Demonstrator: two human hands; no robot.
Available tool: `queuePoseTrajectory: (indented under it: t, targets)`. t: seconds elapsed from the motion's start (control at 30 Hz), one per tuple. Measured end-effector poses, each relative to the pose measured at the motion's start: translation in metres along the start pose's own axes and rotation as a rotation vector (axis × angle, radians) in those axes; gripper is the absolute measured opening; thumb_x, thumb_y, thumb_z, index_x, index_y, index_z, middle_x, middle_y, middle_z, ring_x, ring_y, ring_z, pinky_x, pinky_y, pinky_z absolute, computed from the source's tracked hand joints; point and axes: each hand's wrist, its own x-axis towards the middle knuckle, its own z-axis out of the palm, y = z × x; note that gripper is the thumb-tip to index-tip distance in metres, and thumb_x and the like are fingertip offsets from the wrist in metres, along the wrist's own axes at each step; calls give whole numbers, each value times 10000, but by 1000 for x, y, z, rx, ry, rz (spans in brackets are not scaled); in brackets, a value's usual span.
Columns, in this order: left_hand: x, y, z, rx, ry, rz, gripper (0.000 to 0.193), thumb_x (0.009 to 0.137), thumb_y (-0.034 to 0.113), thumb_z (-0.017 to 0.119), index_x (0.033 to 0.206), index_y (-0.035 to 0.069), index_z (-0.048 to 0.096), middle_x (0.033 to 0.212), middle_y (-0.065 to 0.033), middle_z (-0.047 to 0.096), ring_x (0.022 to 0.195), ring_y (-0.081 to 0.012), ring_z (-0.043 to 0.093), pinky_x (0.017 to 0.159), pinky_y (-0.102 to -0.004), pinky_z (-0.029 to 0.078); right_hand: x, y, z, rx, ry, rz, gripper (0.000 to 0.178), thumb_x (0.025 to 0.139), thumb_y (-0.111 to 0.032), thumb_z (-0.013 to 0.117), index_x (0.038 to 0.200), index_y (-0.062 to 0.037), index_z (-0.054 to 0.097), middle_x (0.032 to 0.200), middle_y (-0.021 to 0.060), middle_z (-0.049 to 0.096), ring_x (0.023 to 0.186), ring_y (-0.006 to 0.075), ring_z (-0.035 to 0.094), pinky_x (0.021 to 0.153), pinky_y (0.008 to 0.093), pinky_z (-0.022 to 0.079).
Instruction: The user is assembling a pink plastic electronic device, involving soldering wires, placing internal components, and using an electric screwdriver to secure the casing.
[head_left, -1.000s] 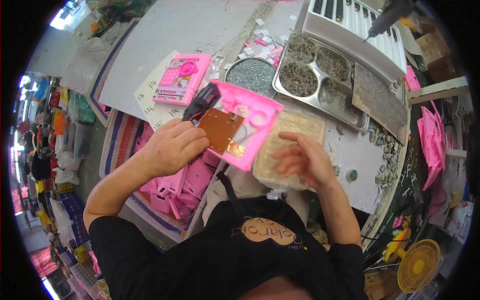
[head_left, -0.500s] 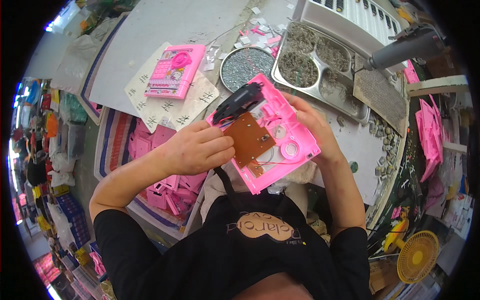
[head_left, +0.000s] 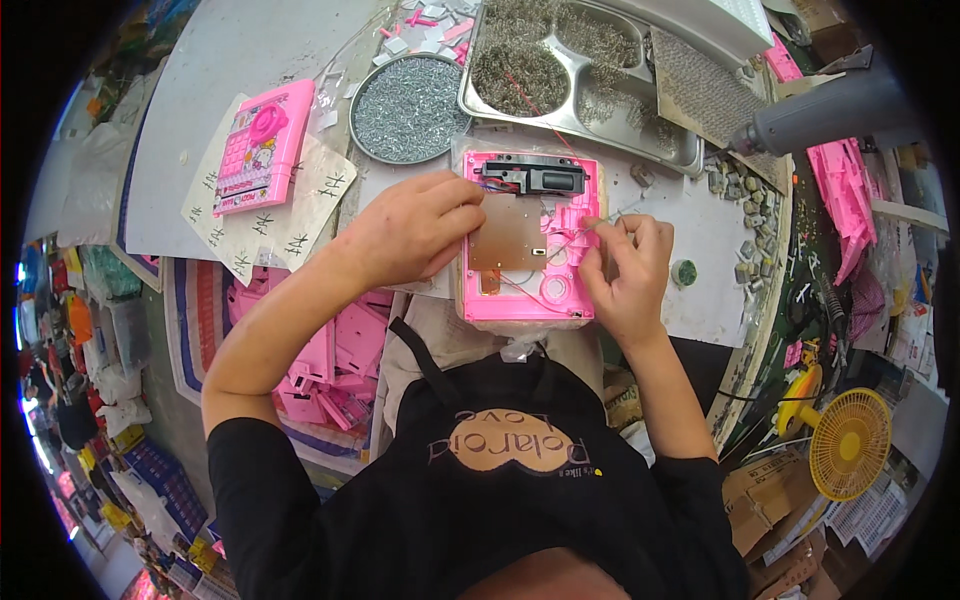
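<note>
Evidently, fine handwork inside an open pink case (head_left: 522, 305)

The case lies between the two sets of fingers, its hollow side up, on a plastic-wrapped pale block (head_left: 545, 325). The step in hand looks like placing or arranging loose parts and wires inside the case. From this pose, the next move would call for a light touch, with the brown board (head_left: 510, 235) kept steady and the thin leads kept off the case's edges.

The left hand (head_left: 415, 225) has its back up and its fingers bent close together, their tips at the board's left side and just below a black part (head_left: 555, 178). Whether they pinch anything, I cannot tell. The left forearm (head_left: 295, 310) slants in from the lower left, elbow out wide.

The right hand (head_left: 635, 275) is at the case's right wall, thumb and forefinger bent toward each other. A thin pale wire (head_left: 570, 242) runs toward those tips, though I cannot tell whether it is pinched. The right forearm (head_left: 670, 400) rises steeply from below.

Beyond the fingertips, a red wire (head_left: 540, 112) stretches over a steel tray (head_left: 577, 80). Past the left fingers sits a round dish (head_left: 405, 161) of small metal bits; farther left lies a second pink case (head_left: 265, 150).
</note>
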Motion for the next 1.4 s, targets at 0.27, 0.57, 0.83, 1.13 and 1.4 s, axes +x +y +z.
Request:
queuePoseTrajectory:
  t: [0.27,0.57,0.83,1.13,1.4]
  targets:
    - [-22,89,36,-147,111,-145,330,738,175,814,1037,126,683,1013,-73,622,932,-236,615,801,-397,448,22,0,-2,112,-85,52,132,772,-146,806,855,-75,732,715,33,536,758,241,478,699,366,389]
    - [16,107,42,-195,262,-313,389,763,223,798,1102,89,663,948,-41,627,905,-218,619,828,-397,444,-10,-10,-28,609,-169,6,159,764,15,774,885,-59,702,794,57,628,811,224,570,743,350,472]
    - [-11,106,46,-201,176,42,181,776,157,731,933,76,689,888,-33,615,813,-187,618,695,-361,484,-2,-24,-32,178,-406,-278,418,723,-331,825,1059,-95,748,992,27,642,943,269,557,903,439,417]
    - [-77,112,56,-122,121,-416,155,814,143,785,815,82,642,759,-55,562,641,-255,622,561,-372,510,-8,-71,8,120,-337,-325,282,777,-197,782,1023,-66,734,958,19,636,922,223,570,891,464,391]
    - [-68,99,26,-301,-76,-354,187,838,172,777,938,67,658,845,-96,588,758,-284,643,660,-401,531,-14,-76,20,53,-325,-254,292,701,-231,842,916,-118,680,942,14,614,929,252,557,896,455,373]
